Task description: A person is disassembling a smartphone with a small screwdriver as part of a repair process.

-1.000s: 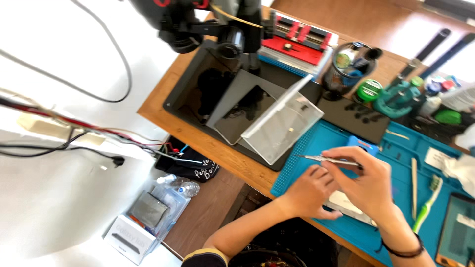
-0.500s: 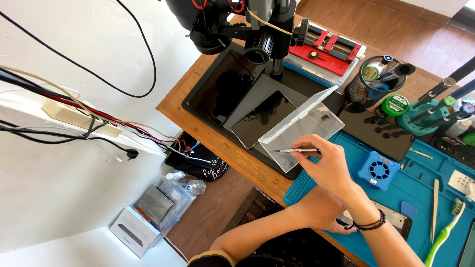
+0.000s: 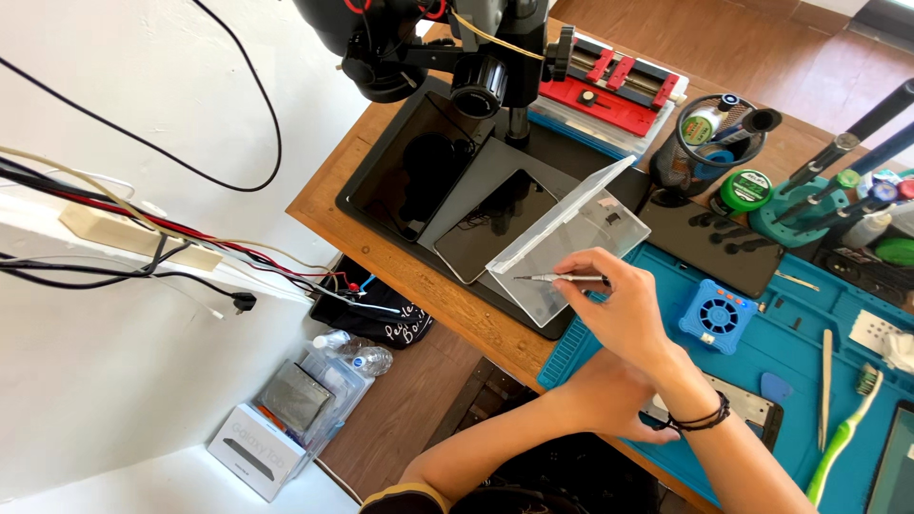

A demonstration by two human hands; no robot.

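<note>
My right hand (image 3: 624, 309) holds thin metal tweezers (image 3: 557, 278), tips pointing left over an open clear plastic case (image 3: 562, 243) whose lid leans up. A dark tablet (image 3: 495, 224) lies just left of the case on a black tray (image 3: 381, 214). My left hand (image 3: 595, 400) rests lower down on the near edge of the blue work mat (image 3: 809, 324), fingers hidden under my right wrist, touching a phone-like device (image 3: 747, 405) lying there. A black band circles my right wrist.
A microscope head (image 3: 428, 38) hangs over the tray. Red clamp jig (image 3: 614, 81), tool cup (image 3: 719, 138), screwdriver stand (image 3: 814, 195), small blue fan (image 3: 716, 317), green toothbrush (image 3: 843, 433) and spudgers lie around. Cables (image 3: 143, 233) and boxes (image 3: 252, 457) sit left, below the desk.
My right hand has carried the tweezers from the blue mat left and up to the clear case. The view has swung so the tray sits more central.
</note>
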